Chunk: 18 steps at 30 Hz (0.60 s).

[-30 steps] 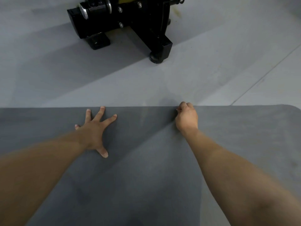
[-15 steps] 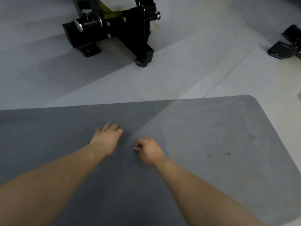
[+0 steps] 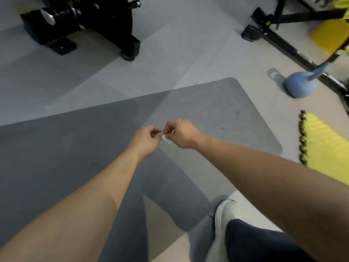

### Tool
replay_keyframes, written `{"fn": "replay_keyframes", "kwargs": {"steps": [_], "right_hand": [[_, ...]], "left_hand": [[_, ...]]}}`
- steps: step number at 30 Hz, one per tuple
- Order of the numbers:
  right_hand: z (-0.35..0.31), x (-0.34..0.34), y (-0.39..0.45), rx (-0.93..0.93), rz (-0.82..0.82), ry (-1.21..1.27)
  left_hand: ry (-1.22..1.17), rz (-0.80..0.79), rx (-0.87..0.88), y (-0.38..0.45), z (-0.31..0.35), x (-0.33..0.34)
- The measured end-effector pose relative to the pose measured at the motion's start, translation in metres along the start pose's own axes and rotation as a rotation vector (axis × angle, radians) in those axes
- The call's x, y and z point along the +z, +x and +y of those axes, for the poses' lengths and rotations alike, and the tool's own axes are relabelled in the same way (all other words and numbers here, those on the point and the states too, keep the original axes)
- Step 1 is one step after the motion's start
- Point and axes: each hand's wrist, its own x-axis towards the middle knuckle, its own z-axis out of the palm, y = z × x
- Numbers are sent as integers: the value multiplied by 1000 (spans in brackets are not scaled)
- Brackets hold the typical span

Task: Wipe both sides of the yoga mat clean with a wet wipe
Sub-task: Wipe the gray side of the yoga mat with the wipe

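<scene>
- I see both hands up over the yoga mat (image 3: 217, 118), which lies flat on the floor.
- My left hand (image 3: 145, 138) and right hand (image 3: 182, 133) are close together, each pinching the small white wet wipe (image 3: 165, 138) between them.
- I think wiping is partly done; how much is clean, I cannot tell.
- The other side likely waits.
- I see no containers.

We find nothing readable here; the black machine base (image 3: 85, 25) at eleven o'clock shows only bolts and a metal knob, no lettering we can make out; the yellow pad (image 3: 328, 36) at two o'clock is blurred, and the grey yoga mat (image 3: 217, 114) carries small dark specks, not writing.
</scene>
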Motion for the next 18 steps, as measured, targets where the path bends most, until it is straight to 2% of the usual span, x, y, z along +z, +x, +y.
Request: {"fn": "replay_keyframes", "kwargs": {"steps": [5, 9, 14, 18], "right_hand": [[-1, -41, -23, 77, 47, 57], [22, -35, -27, 56, 67, 208], [96, -16, -50, 9, -36, 428], [181, 22, -85, -86, -93, 340]], "left_hand": [[-124, -51, 63, -15, 33, -9], [-31, -45, 109, -9, 41, 10], [42, -42, 97, -11, 44, 69], [177, -175, 140, -24, 35, 150]]}}
